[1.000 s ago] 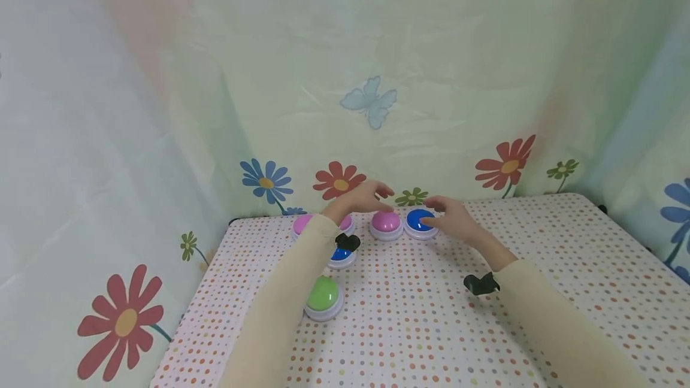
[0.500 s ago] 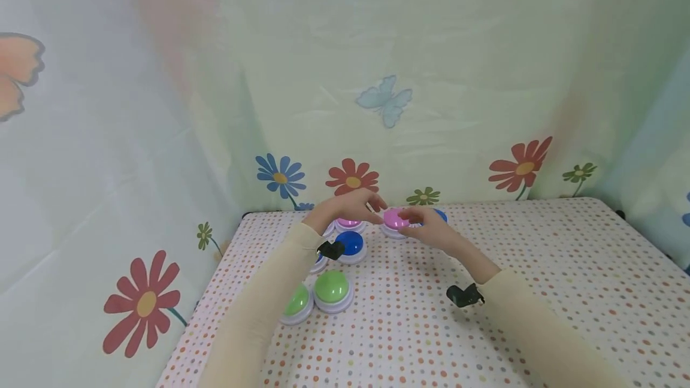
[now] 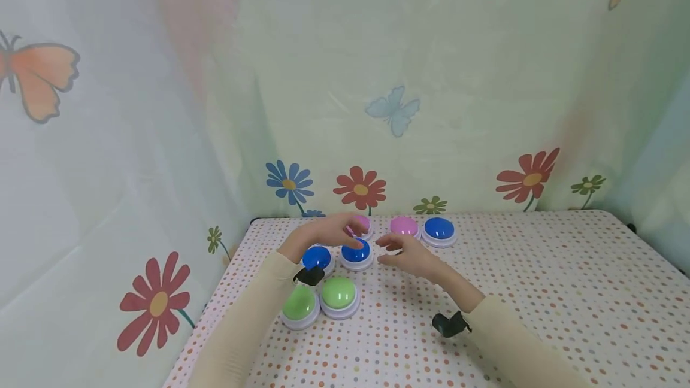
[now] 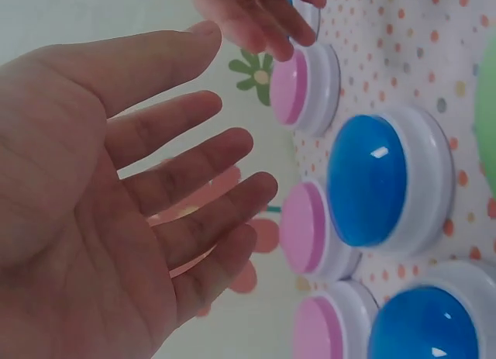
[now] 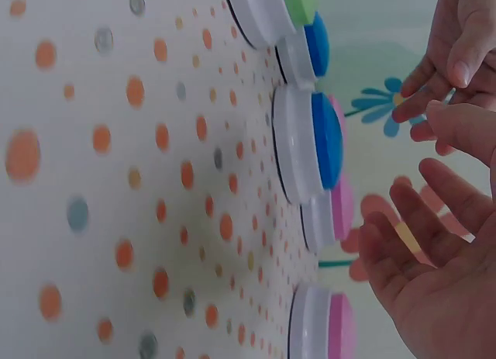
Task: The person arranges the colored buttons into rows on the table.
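My left hand (image 3: 329, 230) hovers over the far left buttons, palm turned inward and fingers loosely bent, holding nothing. Its fingertips overlap a blue button (image 3: 357, 256) and a pink button (image 3: 362, 222) in the head view. To the right, my right hand (image 3: 412, 255) is also raised above the table with relaxed, spread fingers and nothing between them. The left wrist view shows the left palm and, above it, the fingers of the right hand (image 4: 256, 18). Another pink button (image 4: 318, 328) sits beside the blue ones, hidden behind the left hand in the head view.
Two green buttons (image 3: 338, 292) stand side by side nearer me, with a blue button (image 3: 316, 256) behind them. Farther back sit a pink button (image 3: 403, 226) and a blue button (image 3: 439, 228). The dotted tabletop (image 3: 517, 268) ends at a flowered curtain (image 3: 458, 106).
The right hand has moved left and toward me, off the far right blue button and past the pink one. The left hand has drawn back and left. The head view has turned left.
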The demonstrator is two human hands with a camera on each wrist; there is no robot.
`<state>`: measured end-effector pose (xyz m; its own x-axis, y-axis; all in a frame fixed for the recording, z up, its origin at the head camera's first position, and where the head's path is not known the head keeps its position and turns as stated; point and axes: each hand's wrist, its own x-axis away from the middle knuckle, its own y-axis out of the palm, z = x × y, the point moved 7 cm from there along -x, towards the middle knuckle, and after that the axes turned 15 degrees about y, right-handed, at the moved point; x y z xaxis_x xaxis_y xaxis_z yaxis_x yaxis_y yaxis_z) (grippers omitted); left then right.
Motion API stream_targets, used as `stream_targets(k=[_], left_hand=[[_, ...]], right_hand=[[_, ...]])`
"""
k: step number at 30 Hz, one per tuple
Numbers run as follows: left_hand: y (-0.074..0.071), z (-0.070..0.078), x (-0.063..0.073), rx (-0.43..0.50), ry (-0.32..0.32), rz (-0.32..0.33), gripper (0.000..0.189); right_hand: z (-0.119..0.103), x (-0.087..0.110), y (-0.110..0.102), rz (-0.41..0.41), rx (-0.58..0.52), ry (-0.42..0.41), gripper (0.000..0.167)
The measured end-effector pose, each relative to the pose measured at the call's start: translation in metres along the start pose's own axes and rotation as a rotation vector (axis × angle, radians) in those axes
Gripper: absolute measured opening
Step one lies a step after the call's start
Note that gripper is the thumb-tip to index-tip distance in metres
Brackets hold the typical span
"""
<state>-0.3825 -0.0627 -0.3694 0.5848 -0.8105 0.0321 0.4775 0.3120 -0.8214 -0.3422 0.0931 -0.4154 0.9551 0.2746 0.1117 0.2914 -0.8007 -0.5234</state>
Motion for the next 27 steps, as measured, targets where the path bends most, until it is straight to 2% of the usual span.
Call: stream_targets(k=[6, 11, 16, 21, 27], left_hand=[[0.01, -0.009, 0.022, -0.006, -0.02, -0.017, 0.044], [0.024, -0.017, 0.042, 0.049, -0.035, -0.037, 0.042], [0.036, -0.022, 0.056, 0.043, -0.039, -0.033, 0.042], [0.039, -0.026, 0.069, 0.06, -0.016, 0.008, 0.048], [0.047, -0.036, 0.086, 0.149, -0.021, 0.056, 0.054]], right_hand=[[-0.008, 0.006, 0.024, -0.071, -0.019, -0.048, 0.037], [-0.012, 0.01, 0.045, -0.158, -0.044, -0.096, 0.036], [-0.01, 0.017, 0.058, -0.178, -0.071, -0.073, 0.041], [-0.01, 0.022, 0.069, -0.168, -0.1, -0.027, 0.046], [-0.013, 0.028, 0.085, -0.19, -0.117, -0.046, 0.054]])
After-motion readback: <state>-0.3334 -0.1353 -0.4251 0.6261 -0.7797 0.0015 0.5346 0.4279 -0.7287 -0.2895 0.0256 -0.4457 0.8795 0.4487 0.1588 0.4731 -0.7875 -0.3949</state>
